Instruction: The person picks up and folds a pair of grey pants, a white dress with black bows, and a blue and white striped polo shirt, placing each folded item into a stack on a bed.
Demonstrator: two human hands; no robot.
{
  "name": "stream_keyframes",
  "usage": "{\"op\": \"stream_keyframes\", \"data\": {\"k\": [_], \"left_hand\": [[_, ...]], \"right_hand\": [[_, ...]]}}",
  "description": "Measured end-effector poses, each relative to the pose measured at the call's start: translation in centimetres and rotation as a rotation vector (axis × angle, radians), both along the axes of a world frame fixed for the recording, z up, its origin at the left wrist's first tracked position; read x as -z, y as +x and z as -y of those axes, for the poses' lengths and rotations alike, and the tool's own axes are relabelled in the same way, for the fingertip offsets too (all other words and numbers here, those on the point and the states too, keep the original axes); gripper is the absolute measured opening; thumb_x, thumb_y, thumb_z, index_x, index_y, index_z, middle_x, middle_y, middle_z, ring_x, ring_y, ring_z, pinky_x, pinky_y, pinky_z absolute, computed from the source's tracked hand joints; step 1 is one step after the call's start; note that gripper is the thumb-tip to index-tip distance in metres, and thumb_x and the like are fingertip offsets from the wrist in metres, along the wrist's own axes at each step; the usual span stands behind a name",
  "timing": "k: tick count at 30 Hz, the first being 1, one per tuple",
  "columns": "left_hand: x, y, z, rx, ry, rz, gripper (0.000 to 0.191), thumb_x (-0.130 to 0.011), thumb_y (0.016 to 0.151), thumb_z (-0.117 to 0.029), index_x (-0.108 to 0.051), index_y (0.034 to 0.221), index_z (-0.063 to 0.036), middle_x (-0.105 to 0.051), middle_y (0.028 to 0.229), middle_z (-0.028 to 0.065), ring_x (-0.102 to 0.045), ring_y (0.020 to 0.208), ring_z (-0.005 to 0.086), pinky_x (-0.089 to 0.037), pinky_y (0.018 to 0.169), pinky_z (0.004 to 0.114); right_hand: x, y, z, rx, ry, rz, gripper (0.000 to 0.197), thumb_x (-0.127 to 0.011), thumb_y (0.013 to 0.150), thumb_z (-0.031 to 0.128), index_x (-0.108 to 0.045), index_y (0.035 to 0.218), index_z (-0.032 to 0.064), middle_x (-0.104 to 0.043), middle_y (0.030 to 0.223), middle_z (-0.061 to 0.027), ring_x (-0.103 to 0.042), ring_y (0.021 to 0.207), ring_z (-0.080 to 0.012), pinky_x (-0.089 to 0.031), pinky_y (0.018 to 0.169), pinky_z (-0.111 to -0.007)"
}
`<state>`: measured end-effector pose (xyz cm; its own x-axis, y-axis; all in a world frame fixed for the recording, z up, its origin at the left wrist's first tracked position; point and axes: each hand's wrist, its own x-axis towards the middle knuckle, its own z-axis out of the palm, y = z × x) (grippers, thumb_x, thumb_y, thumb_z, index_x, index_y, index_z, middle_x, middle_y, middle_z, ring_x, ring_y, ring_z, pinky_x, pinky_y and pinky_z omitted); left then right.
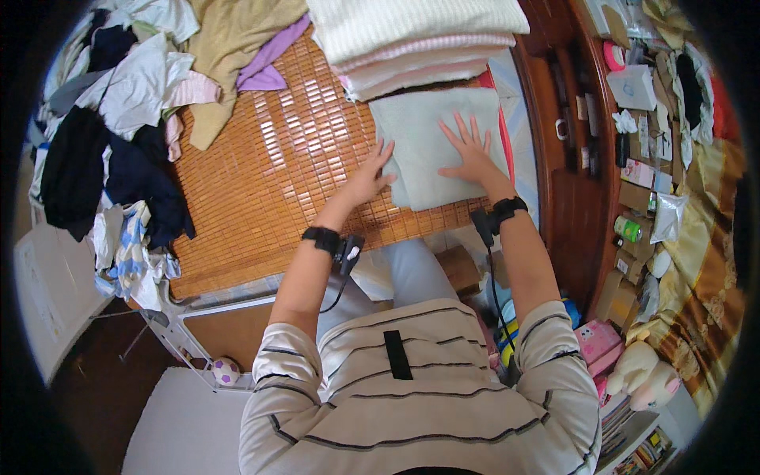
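Observation:
A pale grey-green folded garment (436, 136) lies flat on a bamboo-tile mat (237, 196) before me. My right hand (472, 151) rests on top of it, fingers spread wide. At its left edge is my left hand (371, 175), fingers apart, with the fingertips at the fabric's border. Neither hand grips the cloth. Just beyond the garment stands a stack of folded white and pink knit clothes (415, 47).
A loose heap of clothes (130, 130) covers the mat's left side, with a tan sweater (237, 53) and a purple cloth (276, 56) behind. Along the right runs a dark wooden cabinet (573, 208), its top crowded with boxes and packages. A small ball (225, 371) sits below left.

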<state>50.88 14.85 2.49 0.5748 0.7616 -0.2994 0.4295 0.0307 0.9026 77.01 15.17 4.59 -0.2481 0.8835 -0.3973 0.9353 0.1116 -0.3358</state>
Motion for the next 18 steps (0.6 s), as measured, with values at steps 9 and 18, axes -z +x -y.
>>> {"op": "stream_keyframes", "data": {"k": [9,18], "left_hand": [[1.5,-15.6,15.7,-0.450,-0.731,0.159,0.054,-0.056,0.082,-0.010,-0.031,0.130,-0.0082,-0.056,0.101,0.0061,-0.054,0.083,0.0147,-0.046,0.066,0.027],[-3.7,-28.5,26.3,-0.595,-1.006,0.081,0.041,-0.057,0.081,-0.024,-0.045,0.118,-0.0125,-0.057,0.099,0.0000,-0.053,0.082,0.0105,-0.042,0.071,0.029]], "right_hand": [[-1.1,-1.9,3.0,-0.188,-0.320,0.043,0.091,-0.073,0.054,0.035,-0.024,0.132,0.0360,0.000,0.142,-0.0106,-0.004,0.129,-0.0376,-0.013,0.098,-0.058],[-4.7,-2.9,7.2,0.026,-0.553,-0.311,0.066,-0.062,0.072,0.012,-0.032,0.131,0.0105,-0.056,0.091,-0.0104,-0.050,0.080,-0.0156,-0.042,0.074,-0.028]]}}
